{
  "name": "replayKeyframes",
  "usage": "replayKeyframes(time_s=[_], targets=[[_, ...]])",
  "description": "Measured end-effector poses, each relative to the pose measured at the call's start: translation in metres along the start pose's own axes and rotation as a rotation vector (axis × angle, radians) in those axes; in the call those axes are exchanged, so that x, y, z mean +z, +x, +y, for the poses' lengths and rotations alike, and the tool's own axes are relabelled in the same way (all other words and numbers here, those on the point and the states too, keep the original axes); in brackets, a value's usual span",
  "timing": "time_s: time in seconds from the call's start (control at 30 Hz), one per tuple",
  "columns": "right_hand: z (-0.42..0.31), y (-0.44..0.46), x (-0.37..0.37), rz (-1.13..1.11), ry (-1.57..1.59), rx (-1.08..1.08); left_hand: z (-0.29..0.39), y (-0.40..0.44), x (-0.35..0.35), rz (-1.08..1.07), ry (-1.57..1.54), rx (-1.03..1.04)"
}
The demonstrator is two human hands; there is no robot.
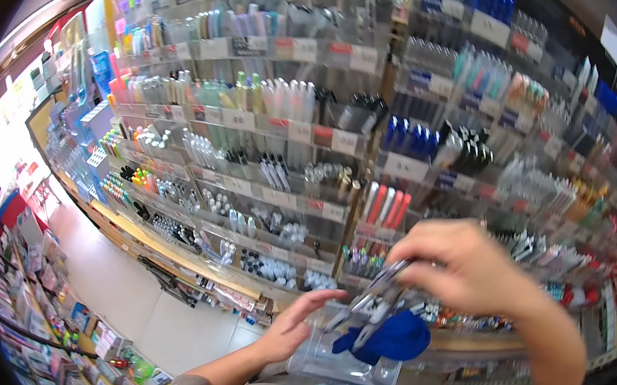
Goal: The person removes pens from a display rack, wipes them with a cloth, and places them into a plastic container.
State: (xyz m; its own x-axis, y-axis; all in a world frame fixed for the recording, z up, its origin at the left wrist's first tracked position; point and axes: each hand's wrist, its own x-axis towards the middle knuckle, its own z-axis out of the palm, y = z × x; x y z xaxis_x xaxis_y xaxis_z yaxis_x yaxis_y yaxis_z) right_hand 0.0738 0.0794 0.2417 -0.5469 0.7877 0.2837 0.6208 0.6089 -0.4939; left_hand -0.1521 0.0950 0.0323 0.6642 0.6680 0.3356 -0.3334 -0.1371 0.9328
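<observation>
My right hand (pixel 449 260) pinches a small bunch of slim silver-grey pens (pixel 366 298), which slant down to the left. Beneath them a clear plastic box (pixel 359 381) is held close to my body. A deep blue cloth (pixel 397 338) lies at the box, partly behind the pens. My left hand (pixel 291 329) is at the box's left side, with its fingers stretched toward the pens and apart from each other. Whether it touches the box is unclear. Motion blurs the right hand and the pens somewhat.
Tiered clear shelves (pixel 240 120) full of pens rise ahead. Red and white markers (pixel 387 207) stand just beyond my right hand. A wooden ledge (pixel 219 272) runs below the shelves. At the lower left is another packed display rack (pixel 43 314), with tiled floor (pixel 136 272) between.
</observation>
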Motion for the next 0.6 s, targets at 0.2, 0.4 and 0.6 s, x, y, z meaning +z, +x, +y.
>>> replayKeyframes(time_s=[0.2,0.4,0.6], targets=[[0.046,-0.045,0.096,-0.028,0.312,0.22,-0.024,-0.018,0.034,-0.357,-0.294,-0.562],[0.065,-0.091,0.12,0.247,0.421,0.529,-0.038,-0.027,0.028,-0.186,-0.302,-0.656],[0.07,-0.142,0.136,0.143,-0.281,0.548,-0.038,-0.026,0.028,-0.144,-0.423,-0.696]])
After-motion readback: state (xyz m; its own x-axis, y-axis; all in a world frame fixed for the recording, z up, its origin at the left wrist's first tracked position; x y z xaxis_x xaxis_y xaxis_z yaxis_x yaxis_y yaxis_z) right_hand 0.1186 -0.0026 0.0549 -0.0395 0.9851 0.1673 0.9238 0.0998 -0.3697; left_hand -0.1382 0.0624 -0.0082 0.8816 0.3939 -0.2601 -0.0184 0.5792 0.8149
